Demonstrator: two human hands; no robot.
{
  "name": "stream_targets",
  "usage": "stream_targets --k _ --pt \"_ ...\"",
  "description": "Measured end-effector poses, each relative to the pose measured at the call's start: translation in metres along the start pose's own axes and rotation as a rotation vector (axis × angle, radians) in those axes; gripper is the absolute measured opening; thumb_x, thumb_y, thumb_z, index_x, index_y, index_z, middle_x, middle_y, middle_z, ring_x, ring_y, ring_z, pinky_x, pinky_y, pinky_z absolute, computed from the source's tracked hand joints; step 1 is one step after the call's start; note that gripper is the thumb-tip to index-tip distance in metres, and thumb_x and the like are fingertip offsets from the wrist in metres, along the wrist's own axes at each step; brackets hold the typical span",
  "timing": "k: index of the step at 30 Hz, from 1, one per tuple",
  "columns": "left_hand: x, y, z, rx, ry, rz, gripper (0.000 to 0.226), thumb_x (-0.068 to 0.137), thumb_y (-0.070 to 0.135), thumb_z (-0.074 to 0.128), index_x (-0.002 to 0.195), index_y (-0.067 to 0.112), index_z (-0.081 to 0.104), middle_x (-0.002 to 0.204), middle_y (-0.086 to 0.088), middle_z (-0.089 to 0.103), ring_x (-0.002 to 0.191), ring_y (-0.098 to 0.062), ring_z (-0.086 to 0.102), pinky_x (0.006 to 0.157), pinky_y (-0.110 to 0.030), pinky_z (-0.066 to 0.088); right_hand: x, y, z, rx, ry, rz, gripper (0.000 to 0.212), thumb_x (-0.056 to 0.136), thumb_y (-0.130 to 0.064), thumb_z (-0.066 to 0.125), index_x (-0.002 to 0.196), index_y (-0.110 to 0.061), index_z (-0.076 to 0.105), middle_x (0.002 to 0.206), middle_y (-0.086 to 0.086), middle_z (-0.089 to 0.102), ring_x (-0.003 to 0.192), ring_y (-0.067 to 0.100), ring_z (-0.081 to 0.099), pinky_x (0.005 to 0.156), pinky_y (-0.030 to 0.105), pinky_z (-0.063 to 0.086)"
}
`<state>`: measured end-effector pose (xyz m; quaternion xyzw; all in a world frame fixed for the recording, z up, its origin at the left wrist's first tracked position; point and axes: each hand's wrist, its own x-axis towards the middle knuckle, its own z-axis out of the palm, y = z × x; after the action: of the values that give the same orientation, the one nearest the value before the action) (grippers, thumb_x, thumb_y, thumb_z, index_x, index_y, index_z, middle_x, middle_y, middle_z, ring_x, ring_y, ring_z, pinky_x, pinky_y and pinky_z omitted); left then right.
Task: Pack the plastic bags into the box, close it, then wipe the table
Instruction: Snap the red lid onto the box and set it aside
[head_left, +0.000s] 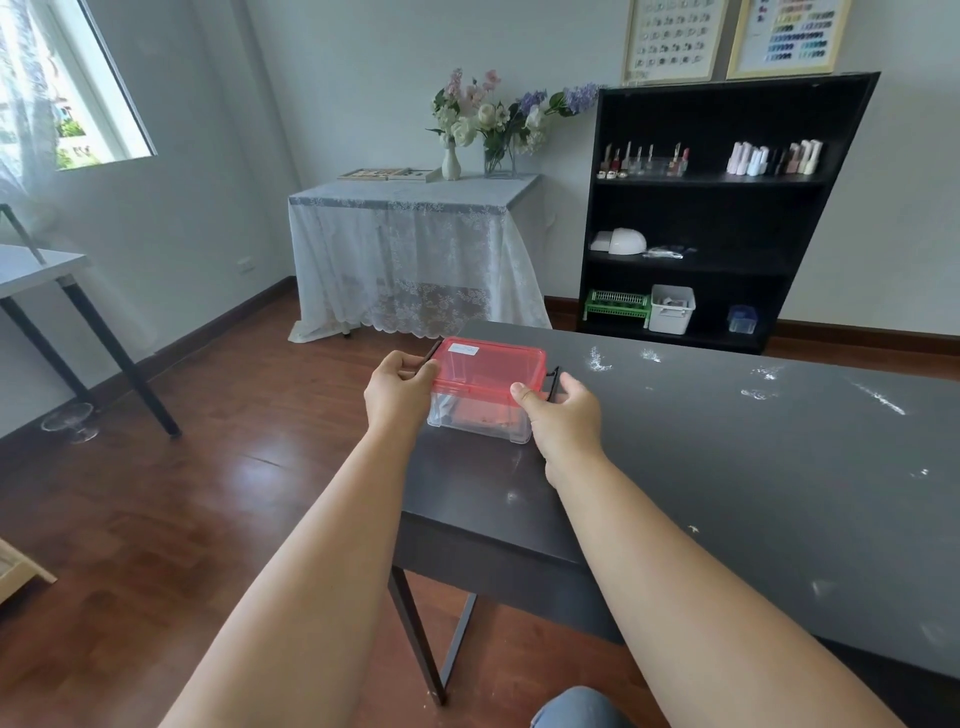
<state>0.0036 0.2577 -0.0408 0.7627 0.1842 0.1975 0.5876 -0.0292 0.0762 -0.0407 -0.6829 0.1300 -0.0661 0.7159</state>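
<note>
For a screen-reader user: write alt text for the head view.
Both hands, left hand and right hand, grip the ends of a clear box with a red lid at the corner of a dark table streaked with white powder.

The box (480, 421) is clear plastic under a translucent red lid (491, 364) bearing a small white label (464, 349), with black latches (555, 382) at its ends; the tabletop (727, 467) is matte dark grey, flecked with white powder streaks (878, 397); the floor (156, 493) is glossy reddish-brown wood; the bookshelf (727, 208) is black.
</note>
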Motion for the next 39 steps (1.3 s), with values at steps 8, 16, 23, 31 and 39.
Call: stream_targets --k 8,16,23,31,39 --pt "-0.002 0.000 0.001 0.018 0.027 0.010 0.013 0.077 0.039 0.067 0.079 0.027 0.064 0.078 0.004 0.069 0.075 -0.017 0.065 0.069 -0.030 0.051 -0.003 0.006 0.008 0.159 0.029 0.009 0.059 0.080 -0.016 0.078 0.134 -0.010 0.055 0.082 -0.023 0.060 0.066 -0.009 0.060 0.052 0.006 0.043" --pt "-0.001 -0.001 0.000 0.017 0.016 0.015 0.015 0.075 0.041 0.068 0.078 0.027 0.066 0.079 0.003 0.069 0.077 -0.019 0.066 0.074 -0.034 0.053 -0.002 0.000 0.005 0.147 0.015 -0.023 0.054 0.080 -0.013 0.077 0.131 -0.012 0.058 0.118 -0.001 0.067 0.091 0.010 0.065 0.085 0.024 0.051" --pt "-0.015 -0.002 -0.001 0.020 -0.006 0.150 0.036 0.083 0.053 0.061 0.111 0.033 0.068 0.092 0.019 0.069 0.088 0.000 0.062 0.073 -0.017 0.045 0.006 -0.003 -0.003 -0.017 -0.036 -0.155 0.064 0.080 -0.026 0.078 0.137 -0.014 0.052 0.126 -0.001 0.063 0.104 0.011 0.063 0.094 0.029 0.048" --pt "0.033 0.036 0.029 -0.033 -0.203 0.178 0.056 0.085 0.045 0.061 0.137 0.025 0.052 0.118 0.013 0.066 0.111 -0.005 0.059 0.098 -0.028 0.045 0.069 -0.041 -0.005 -0.013 -0.076 -0.185 0.062 0.086 -0.029 0.072 0.141 -0.014 0.047 0.142 0.003 0.051 0.130 0.019 0.047 0.097 0.026 0.035" --pt "0.076 0.024 0.071 -0.012 -0.252 0.072 0.053 0.090 0.025 0.058 0.141 0.029 0.045 0.129 0.002 0.059 0.114 -0.015 0.057 0.102 -0.036 0.044 0.112 -0.026 0.009 -0.111 -0.029 -0.148 0.054 0.087 -0.021 0.069 0.138 -0.024 0.051 0.119 -0.006 0.063 0.109 0.017 0.059 0.080 0.019 0.040"
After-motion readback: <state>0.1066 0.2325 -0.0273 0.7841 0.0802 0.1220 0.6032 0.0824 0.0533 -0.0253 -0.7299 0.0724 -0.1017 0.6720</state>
